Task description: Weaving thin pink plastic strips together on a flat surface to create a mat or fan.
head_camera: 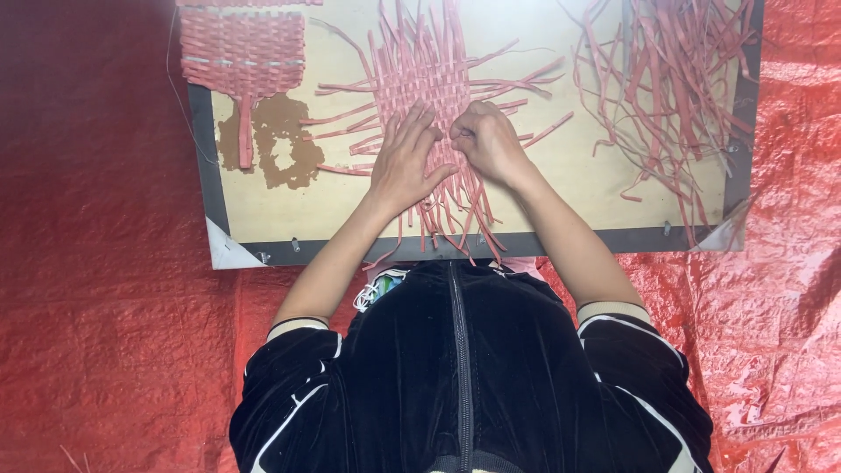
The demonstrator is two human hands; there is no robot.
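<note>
A half-woven mat of pink strips lies in the middle of a tan board, loose ends sticking out on all sides. My left hand lies flat on the mat's near part, fingers spread and pressing the strips down. My right hand is beside it, fingers curled and pinching a pink strip at the weave's near edge. More strip ends hang over the board's front edge toward my black jacket.
A finished woven pink piece lies at the board's far left, above a brown worn patch. A heap of loose pink strips fills the board's right side. Red tarp covers the floor around.
</note>
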